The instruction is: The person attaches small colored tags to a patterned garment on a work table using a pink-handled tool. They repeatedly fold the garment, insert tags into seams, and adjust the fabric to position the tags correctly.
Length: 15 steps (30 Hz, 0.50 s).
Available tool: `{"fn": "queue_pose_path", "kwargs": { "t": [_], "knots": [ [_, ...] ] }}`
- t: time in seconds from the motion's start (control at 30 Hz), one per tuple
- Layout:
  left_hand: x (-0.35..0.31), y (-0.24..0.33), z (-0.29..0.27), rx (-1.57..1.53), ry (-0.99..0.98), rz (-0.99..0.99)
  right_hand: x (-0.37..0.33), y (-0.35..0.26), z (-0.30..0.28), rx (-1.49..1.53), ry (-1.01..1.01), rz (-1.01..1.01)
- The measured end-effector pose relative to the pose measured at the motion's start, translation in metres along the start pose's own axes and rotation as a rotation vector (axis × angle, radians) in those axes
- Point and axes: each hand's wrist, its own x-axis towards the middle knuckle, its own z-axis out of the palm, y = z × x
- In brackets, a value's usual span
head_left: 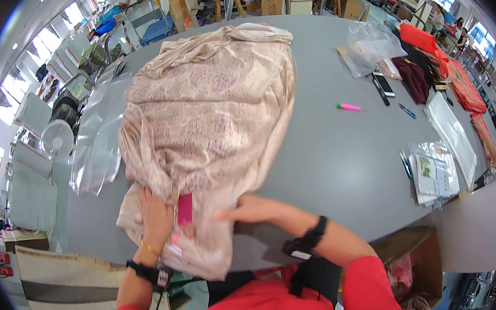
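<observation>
A beige long-sleeved garment [205,104] with a faint floral print and sparkles lies spread on the grey table, its narrow near end at the front edge. A magenta tag [185,210] lies on that end, between my hands. On the cloth left of the tag rests my left hand [155,215], fingers laid forward over the fabric by a fold. From the right, my right hand [250,208] reaches over the garment's edge, slightly blurred. One of its digits stretches out toward the tag; the other fingers are partly hidden.
Clear plastic bags [99,136] lie left of the garment. A pink-handled tool [348,107], a phone [383,84], blue snips [407,111] and packaged papers [435,171] lie to the right. Beyond them, another person's arm [490,147] touches red packages [465,85].
</observation>
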Motion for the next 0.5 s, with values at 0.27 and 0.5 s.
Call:
{"fn": "queue_pose_path", "kwargs": {
  "t": [0.27, 0.5],
  "knots": [
    [-0.004, -0.004, 0.019, -0.117, -0.070, -0.222, 0.088, 0.000, -0.271, -0.649, 1.349, 0.185],
    [0.028, -0.018, 0.038, -0.143, -0.075, -0.203, 0.175, -0.022, -0.279, -0.420, 1.069, 0.194]
  ]
}}
